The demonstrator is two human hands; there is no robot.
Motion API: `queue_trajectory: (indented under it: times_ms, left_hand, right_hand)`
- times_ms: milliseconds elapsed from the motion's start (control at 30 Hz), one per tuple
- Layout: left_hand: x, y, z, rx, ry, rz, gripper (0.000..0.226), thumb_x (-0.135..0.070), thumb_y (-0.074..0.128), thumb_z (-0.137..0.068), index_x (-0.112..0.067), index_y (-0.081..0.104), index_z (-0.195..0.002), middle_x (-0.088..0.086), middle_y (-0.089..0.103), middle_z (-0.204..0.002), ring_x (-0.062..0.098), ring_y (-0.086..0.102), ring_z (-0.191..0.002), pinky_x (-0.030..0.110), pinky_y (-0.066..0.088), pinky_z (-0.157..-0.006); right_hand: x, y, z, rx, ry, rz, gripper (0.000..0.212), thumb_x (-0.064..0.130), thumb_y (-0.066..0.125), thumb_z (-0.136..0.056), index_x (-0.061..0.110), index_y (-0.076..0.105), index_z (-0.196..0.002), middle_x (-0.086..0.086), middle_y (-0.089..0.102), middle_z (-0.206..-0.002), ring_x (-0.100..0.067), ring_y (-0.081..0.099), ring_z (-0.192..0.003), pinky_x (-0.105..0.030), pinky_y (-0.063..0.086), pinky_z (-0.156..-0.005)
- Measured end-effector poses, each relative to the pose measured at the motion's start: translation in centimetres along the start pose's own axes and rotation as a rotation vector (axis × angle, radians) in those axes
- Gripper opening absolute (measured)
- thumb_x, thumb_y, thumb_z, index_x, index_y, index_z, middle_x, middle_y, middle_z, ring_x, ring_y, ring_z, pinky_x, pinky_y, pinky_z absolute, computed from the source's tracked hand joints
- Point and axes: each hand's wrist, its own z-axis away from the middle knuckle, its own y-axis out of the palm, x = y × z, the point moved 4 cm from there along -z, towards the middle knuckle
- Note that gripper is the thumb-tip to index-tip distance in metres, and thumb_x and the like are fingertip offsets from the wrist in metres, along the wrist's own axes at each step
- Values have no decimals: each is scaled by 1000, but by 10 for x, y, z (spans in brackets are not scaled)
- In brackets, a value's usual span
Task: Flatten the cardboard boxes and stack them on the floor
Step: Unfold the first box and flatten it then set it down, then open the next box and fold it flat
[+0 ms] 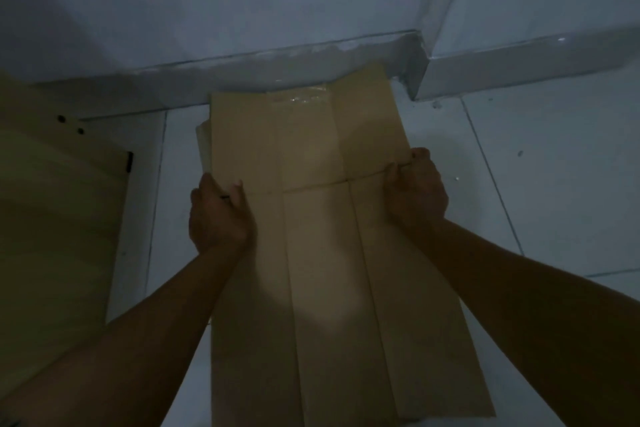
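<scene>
Flattened box (322,253) lies on floor (554,166), centre of frame, far end at wall (242,10). Left hand (218,215) and right hand (415,194) each clench one side edge, mid-length. Pale edge under box, upper left: maybe stack below, unclear. Flattening looks done; release left.

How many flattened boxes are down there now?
2 that I can see: one flattened box held at both edges, and a second box's edge peeking out beneath its left side. More may be hidden underneath.
</scene>
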Motion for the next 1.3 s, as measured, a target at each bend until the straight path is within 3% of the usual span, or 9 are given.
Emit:
queue_trajectory:
  times_ms: [133, 267, 500, 600, 700, 800, 967, 1100, 1300]
  left_hand:
    - [-4, 13, 11, -15, 224, -223, 52, -44, 41, -100, -22, 35, -147, 20, 33, -149, 38, 31, -136, 56, 26, -107]
    - [4, 36, 28, 97, 399, -281, 61, -51, 25, -102, -20, 26, -155, 14, 18, -162, 31, 11, -150, 54, 8, -119]
    - [-4, 30, 26, 186, 396, -365, 65, -53, 20, -102, -18, 20, -156, 16, 15, -162, 33, 11, -149, 54, 6, -120]
    - [-33, -11, 29, 239, 464, -357, 63, -52, 26, -99, -14, 33, -149, 19, 30, -155, 36, 26, -143, 57, 23, -114]
    - [-74, -81, 43, 200, 565, -267, 54, -42, 43, -97, -7, 51, -138, 22, 47, -143, 39, 47, -129, 52, 44, -100]
    - [-118, -172, 58, 181, 603, -219, 48, -37, 49, -95, -5, 59, -130, 21, 56, -134, 37, 54, -122, 49, 47, -97]
    - [-203, -373, 59, 41, 642, -210, 49, -39, 48, -94, -7, 62, -128, 20, 59, -132, 38, 54, -123, 50, 45, -100]
    - [-265, -545, 54, -80, 641, -207, 48, -39, 49, -93, -11, 59, -131, 17, 56, -136, 36, 50, -128, 49, 43, -103]
    - [-310, -775, 50, -266, 589, -210, 52, -43, 45, -90, -15, 60, -131, 15, 54, -138, 35, 50, -127, 48, 44, -101]
  right_hand:
    - [-1, 19, 6, -93, -283, 271, 55, 34, 46, -99, 16, 34, -150, -18, 38, -148, -37, 41, -131, -48, 35, -102]
    - [-14, 49, 21, 44, -477, 434, 63, 55, 28, -102, 27, 23, -157, -16, 11, -165, -36, 2, -152, -60, 2, -120]
    - [-18, 58, 23, 101, -443, 449, 67, 60, 21, -101, 26, 18, -159, -14, 11, -165, -32, 3, -153, -57, 3, -121]
    - [1, 28, 37, 118, -453, 431, 67, 57, 22, -98, 25, 27, -156, -15, 23, -162, -36, 18, -150, -60, 11, -117]
    - [44, -34, 75, 93, -535, 377, 66, 50, 27, -93, 19, 45, -148, -17, 47, -148, -37, 44, -135, -58, 32, -108]
    - [102, -116, 113, 22, -608, 259, 53, 40, 41, -94, 12, 57, -136, -14, 62, -129, -36, 59, -115, -49, 48, -93]
    - [232, -269, 166, -19, -710, 164, 47, 30, 49, -94, 7, 60, -133, -16, 65, -124, -35, 62, -112, -45, 49, -91]
    - [354, -385, 215, -2, -796, 118, 47, 30, 51, -95, 10, 56, -138, -13, 62, -132, -32, 57, -122, -45, 45, -97]
    - [529, -524, 298, -24, -964, -17, 49, 33, 47, -97, 10, 54, -140, -13, 59, -136, -31, 54, -126, -47, 45, -102]
